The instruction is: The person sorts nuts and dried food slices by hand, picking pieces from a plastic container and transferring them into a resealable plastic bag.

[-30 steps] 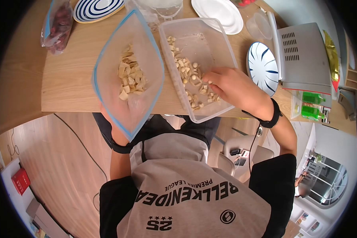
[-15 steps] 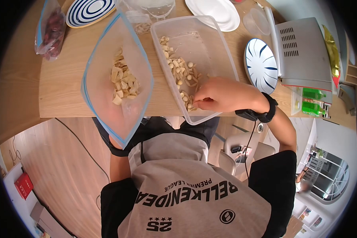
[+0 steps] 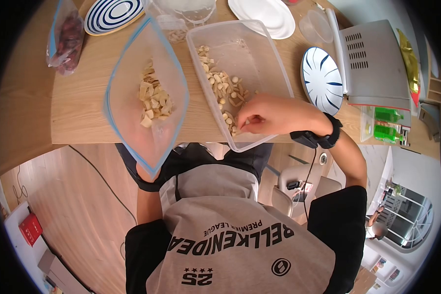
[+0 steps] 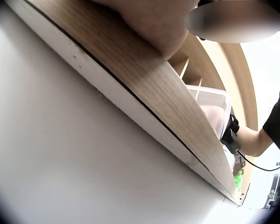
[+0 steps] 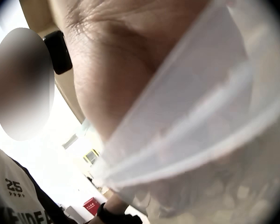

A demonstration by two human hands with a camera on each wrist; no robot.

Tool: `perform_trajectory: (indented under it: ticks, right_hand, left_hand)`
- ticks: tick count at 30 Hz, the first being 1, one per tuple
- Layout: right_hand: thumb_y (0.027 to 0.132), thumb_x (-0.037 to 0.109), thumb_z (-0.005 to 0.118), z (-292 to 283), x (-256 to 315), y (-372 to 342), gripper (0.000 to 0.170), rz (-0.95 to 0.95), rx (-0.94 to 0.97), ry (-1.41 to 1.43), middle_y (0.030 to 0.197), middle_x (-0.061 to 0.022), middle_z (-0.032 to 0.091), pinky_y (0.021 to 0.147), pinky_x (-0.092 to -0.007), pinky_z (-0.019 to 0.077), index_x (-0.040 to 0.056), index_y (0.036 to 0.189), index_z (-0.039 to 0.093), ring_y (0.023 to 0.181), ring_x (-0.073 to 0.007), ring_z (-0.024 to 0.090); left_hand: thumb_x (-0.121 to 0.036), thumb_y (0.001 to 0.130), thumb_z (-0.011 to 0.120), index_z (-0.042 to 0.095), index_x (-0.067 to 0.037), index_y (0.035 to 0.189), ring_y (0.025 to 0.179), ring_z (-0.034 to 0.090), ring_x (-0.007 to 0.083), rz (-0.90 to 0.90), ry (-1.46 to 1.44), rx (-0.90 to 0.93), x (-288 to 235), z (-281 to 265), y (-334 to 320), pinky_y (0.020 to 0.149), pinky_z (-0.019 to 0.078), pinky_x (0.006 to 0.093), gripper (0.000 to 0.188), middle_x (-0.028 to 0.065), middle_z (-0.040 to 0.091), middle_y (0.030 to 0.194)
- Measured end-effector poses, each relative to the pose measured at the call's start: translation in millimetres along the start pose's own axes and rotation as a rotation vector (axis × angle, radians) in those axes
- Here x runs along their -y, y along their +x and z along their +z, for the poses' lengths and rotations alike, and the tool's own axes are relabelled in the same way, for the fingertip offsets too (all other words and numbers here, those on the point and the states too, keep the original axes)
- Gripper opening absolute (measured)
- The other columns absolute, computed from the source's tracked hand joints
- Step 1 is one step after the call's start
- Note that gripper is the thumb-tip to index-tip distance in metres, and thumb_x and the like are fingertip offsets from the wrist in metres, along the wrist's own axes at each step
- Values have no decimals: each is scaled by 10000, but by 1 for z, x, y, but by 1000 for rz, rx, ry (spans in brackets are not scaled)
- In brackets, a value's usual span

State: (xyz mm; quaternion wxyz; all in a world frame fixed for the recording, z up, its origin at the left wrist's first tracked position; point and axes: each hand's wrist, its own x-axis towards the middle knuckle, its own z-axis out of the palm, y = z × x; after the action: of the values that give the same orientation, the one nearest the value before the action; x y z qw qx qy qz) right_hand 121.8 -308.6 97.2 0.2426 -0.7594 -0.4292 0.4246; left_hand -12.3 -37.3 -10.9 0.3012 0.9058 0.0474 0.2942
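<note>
A translucent zip bag (image 3: 132, 88) with a blue rim gapes wide at the table's front edge, pale chunky pieces (image 3: 154, 100) inside. My left hand (image 3: 149, 139) holds it from behind and below, dimly visible through the plastic; its fingertips are hidden. To the right, a clear rectangular bin (image 3: 267, 54) has small pale pieces and round white ones (image 3: 220, 83) along its left side. My right hand (image 3: 279, 115) reaches over its front right part, thumb and fingers curled together in a pinch low among the pieces; what lies between the fingertips is mostly hidden.
A bag of dark red items (image 3: 68, 41) and a blue-striped plate (image 3: 113, 14) lie back left. Behind the bin are clear containers (image 3: 196, 12) and a white plate (image 3: 264, 17). A patterned plate (image 3: 322, 81) and a grey appliance (image 3: 375, 63) stand right.
Over the last second my right hand has moved left and toward the bin's front, its fingers curling closer together. The zip bag and bin have shifted slightly left in view.
</note>
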Motion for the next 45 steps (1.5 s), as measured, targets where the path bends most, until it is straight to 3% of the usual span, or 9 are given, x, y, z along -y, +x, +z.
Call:
perform_trajectory:
  ticks: [10, 17, 18, 22, 26, 32, 37, 40, 45]
  right_hand:
    - [971, 44, 705, -42, 78, -33, 66, -123, -690, -78, 653, 39, 509, 541, -250, 337, 26, 1010, 755, 601, -51, 430]
    - [929, 43, 766, -45, 145, 11, 144, -418, -743, -328, 704, 33, 524, 550, -241, 339, 47, 1072, 767, 605, -51, 414]
    - [921, 57, 776, -44, 146, 15, 157, -428, -774, -329, 705, 25, 527, 548, -243, 343, 51, 1077, 768, 603, -53, 422]
    - [918, 148, 747, -47, 128, 9, 155, -307, -838, -376, 671, -50, 573, 535, -331, 426, 68, 1050, 743, 571, -178, 545]
    - [914, 44, 740, -38, 72, -11, 147, -126, -710, -382, 829, -39, 676, 574, -266, 426, 37, 1061, 741, 645, -112, 557]
    - [877, 152, 769, -3, 19, -18, 221, 133, -272, -506, 999, -143, 678, 829, -443, 541, 27, 1053, 724, 977, -374, 666]
    - [872, 179, 780, 5, 11, -12, 223, 168, -266, -629, 994, -155, 685, 831, -455, 542, 23, 1021, 723, 974, -380, 674]
    - [877, 171, 773, 8, 4, -7, 193, 185, -258, -575, 963, -167, 710, 816, -459, 546, 14, 975, 717, 932, -390, 690]
    - [887, 141, 756, 11, 4, -5, 159, 160, -264, -443, 871, -183, 730, 767, -446, 553, -4, 931, 709, 844, -396, 709]
  left_hand:
    - [-122, 835, 780, 772, -36, 1066, 972, 700, 380, 53, 41, -46, -1, -3, 3, 834, 542, 469, 246, 163, 741, 1058]
    - [-308, 793, 837, 661, -28, 1285, 1083, 624, 412, 106, 79, -100, 18, 11, -6, 931, 495, 495, 593, 175, 684, 1182]
    - [-184, 838, 790, 752, -53, 1132, 1027, 676, 428, 51, 73, -138, 2, 4, 1, 885, 544, 493, 324, 188, 696, 1188]
    - [-189, 826, 797, 732, -45, 1155, 1058, 665, 437, 42, -10, -157, 0, 1, 2, 910, 541, 492, 364, 189, 691, 1189]
    - [-257, 815, 816, 666, -16, 1235, 1081, 637, 422, 79, 46, -132, 6, 2, -3, 928, 510, 490, 507, 192, 670, 1204]
    - [-342, 820, 816, 613, 11, 1290, 1111, 604, 420, 111, 38, -123, 14, 8, -4, 954, 475, 498, 622, 202, 640, 1212]
    - [-164, 823, 796, 742, -84, 1139, 1027, 677, 409, 120, 61, -163, 5, 1, 0, 894, 536, 482, 330, 160, 718, 1168]
    - [-358, 839, 795, 605, 23, 1311, 1122, 602, 429, 110, 60, -123, 8, 2, -2, 969, 472, 501, 635, 215, 639, 1226]
    - [-145, 838, 770, 760, -92, 1094, 1015, 684, 397, 132, 58, -163, 3, 0, 3, 891, 535, 484, 262, 141, 729, 1130]
